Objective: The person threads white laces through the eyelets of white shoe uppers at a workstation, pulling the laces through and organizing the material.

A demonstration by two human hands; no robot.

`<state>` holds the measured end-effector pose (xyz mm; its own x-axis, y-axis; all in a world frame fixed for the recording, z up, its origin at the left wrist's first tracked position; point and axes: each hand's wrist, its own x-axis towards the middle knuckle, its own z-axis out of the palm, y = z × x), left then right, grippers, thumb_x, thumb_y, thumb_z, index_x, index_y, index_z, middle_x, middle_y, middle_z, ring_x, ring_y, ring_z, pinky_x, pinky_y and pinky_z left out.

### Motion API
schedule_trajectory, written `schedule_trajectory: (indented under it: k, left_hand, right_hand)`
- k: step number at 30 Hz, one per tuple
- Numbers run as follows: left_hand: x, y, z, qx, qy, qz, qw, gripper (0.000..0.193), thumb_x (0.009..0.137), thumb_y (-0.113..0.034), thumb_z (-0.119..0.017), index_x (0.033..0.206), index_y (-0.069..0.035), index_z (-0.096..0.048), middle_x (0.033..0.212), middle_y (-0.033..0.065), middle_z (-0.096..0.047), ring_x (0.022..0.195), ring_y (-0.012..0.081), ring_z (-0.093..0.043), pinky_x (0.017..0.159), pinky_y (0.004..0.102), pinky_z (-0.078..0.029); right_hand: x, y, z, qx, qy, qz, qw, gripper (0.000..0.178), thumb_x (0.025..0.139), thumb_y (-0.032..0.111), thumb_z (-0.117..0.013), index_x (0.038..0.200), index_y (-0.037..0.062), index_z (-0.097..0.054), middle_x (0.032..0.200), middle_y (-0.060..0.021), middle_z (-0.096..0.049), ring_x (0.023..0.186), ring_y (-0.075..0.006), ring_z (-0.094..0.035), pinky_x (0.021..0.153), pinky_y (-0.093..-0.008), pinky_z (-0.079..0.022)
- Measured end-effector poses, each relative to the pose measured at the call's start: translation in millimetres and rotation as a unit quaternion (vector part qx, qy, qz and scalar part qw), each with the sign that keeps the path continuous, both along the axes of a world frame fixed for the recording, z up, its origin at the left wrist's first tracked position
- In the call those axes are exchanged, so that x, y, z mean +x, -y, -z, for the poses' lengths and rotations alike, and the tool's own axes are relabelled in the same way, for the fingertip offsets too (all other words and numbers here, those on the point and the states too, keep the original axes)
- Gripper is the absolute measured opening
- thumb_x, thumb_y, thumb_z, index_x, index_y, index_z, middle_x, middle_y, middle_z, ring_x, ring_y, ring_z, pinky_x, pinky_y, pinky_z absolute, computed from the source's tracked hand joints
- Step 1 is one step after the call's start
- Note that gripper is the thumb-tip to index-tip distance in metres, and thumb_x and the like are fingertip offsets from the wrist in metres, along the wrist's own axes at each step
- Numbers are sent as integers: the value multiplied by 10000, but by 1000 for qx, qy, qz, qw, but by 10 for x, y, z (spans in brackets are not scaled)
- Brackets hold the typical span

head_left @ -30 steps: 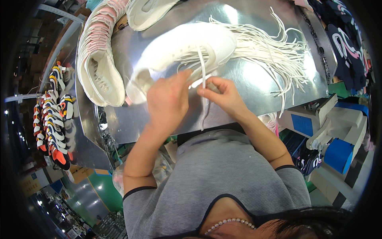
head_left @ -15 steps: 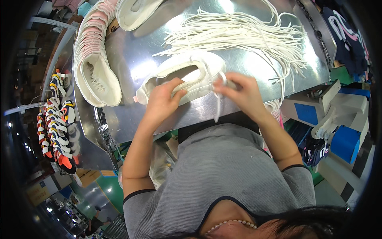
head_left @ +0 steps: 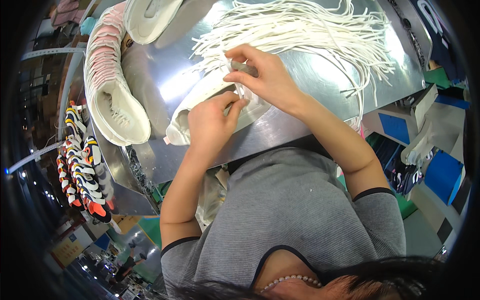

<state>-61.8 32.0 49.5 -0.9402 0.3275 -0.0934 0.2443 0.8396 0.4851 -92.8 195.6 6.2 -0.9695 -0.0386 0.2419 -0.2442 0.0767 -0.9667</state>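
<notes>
2 pinches, ctr frame: L fingers [head_left: 235, 108] gripped white shoe [head_left: 197, 95], R fingers [head_left: 244, 50] held lace [head_left: 227, 64]; untwisted pull prob. suited.

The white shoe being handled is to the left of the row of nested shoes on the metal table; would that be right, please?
Not quite: the head view shows the white shoe being handled to the right of the row of nested shoes on the metal table.

I note left grip [head_left: 212, 117] against white shoe [head_left: 178, 126], right grip [head_left: 270, 75] above it at a lace [head_left: 239, 91], white lace bundle [head_left: 300, 32] beyond, nested shoes [head_left: 105, 57] leftward, metal tabletop [head_left: 157, 75] beneath.
</notes>
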Motion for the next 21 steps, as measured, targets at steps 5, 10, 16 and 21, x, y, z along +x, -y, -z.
schedule_trajectory:
  k: [5,10,16,21]
  left_hand:
    - [-12,9,139,82,-15,-38,996,223,886,-277,-703,815,-68,-731,697,101,-684,604,286,-644,578,359,-481]
    - [-22,13,145,103,-6,-44,994,203,876,-242,-718,824,-45,-728,704,101,-690,603,264,-647,587,332,-482]
    - [-54,24,80,81,36,-16,996,179,869,-204,-723,864,-25,-729,777,129,-709,687,279,-682,640,334,-503]
    - [75,-15,144,107,-23,93,990,122,839,-81,-711,942,-20,-689,854,140,-696,753,340,-662,668,389,-504]
  right_hand:
    - [470,-294,-54,-10,138,9,990,196,954,195,-631,1041,28,-575,776,-128,-680,692,-293,-667,669,-383,-505]
    - [793,-286,-5,89,135,-34,986,159,948,184,-630,987,34,-593,771,-161,-689,757,-354,-686,679,-420,-517]
    - [725,-260,43,184,123,-46,974,150,940,175,-632,987,42,-582,744,-169,-672,754,-352,-685,655,-431,-530]
    - [700,-101,-6,369,16,-33,929,175,920,156,-638,1033,54,-551,774,-166,-668,773,-332,-691,649,-425,-541]
